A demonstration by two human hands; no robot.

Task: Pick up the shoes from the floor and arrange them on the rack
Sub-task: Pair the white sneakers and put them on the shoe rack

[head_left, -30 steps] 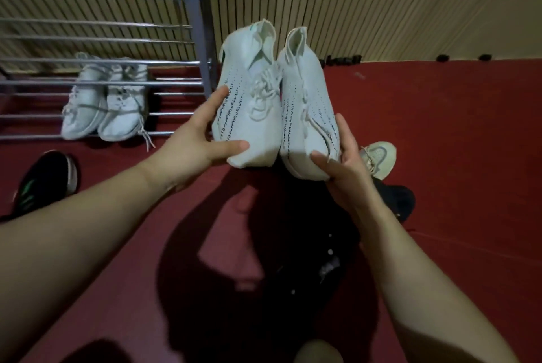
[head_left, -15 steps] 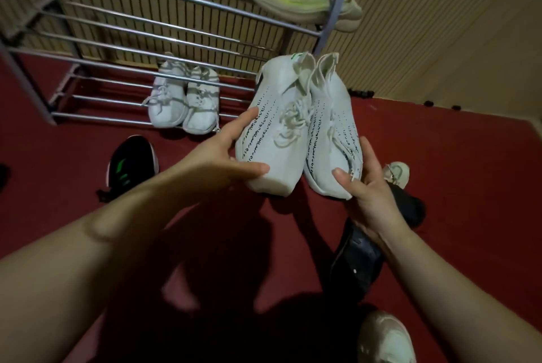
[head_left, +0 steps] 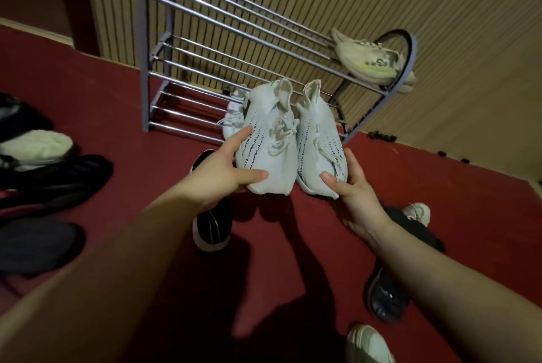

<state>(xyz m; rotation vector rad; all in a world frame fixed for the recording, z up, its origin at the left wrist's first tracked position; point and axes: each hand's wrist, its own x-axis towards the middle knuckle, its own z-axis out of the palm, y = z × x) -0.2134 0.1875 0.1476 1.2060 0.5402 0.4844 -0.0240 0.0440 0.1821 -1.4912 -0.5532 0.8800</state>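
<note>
White knit pair in the air, in front of the rack [head_left: 145,69], toes toward the person: left shoe [head_left: 267,143] and right shoe [head_left: 318,140] side by side, touching, not yet on a shelf. Left hand [head_left: 225,169] grips the left shoe at the toe, thumb across the front, fingers up its outer side. Right hand [head_left: 349,186] does the same on the other shoe: thumb on the toe, fingers wrapped round the far side. Done, by the look of it: a pale shoe with a yellow-green sole [head_left: 363,58] on an upper tier at the right end, and a small white pair [head_left: 234,116] on the bottom rails, half hidden behind the held pair. Left: plenty. A black shoe [head_left: 211,228] lies on the red floor [head_left: 117,84] under the left wrist, a dark pile [head_left: 52,175] at far left, another black shoe [head_left: 387,298] at right, a pale one [head_left: 369,345] at the bottom edge. I'd call it early to mid.
</note>
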